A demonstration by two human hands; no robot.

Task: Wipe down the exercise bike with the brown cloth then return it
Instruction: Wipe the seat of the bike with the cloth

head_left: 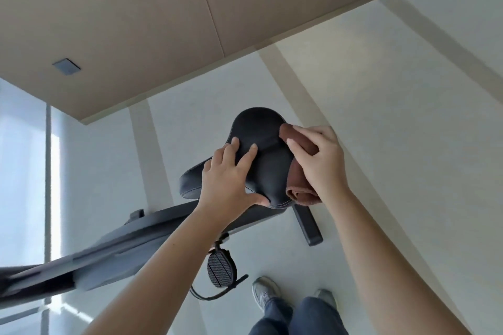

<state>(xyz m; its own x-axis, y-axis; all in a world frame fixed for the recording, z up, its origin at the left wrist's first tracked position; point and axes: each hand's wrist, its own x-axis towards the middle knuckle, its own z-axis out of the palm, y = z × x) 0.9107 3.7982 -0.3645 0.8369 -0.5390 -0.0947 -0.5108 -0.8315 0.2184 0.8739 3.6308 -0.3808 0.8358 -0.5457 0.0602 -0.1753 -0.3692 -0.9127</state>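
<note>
My left hand (226,177) lies open on the seat (272,168) of the exercise bike, palm down. Its fingers are spread and straight across the seat's left half, and the thumb runs along the seat's near edge. My right hand (318,160) grips the brown cloth (298,192) and holds it against the seat's right edge, with the fingers curled over the top of it. The cloth is bunched into a thick roll. One end pokes out past my fingertips toward the far part of the seat, and the other end hangs out below my palm at the seat's near right corner.

Below the seat and to its left, the bike's dark grey frame (109,250) slopes away toward the left edge of the view. Just under the seat on the near side hangs a ribbed black pedal (220,270) with a loose strap. A short black base bar (307,223) lies on the floor under the seat's right side.

Nearer than the seat and well below it are my grey shoes (265,291) and blue jeans (313,315), on a pale floor (381,90) crossed by tan stripes. Beyond the seat is a beige panelled wall (136,22) with a small grey plate (66,66) on it. Far to the seat's left is bright glass (21,158).
</note>
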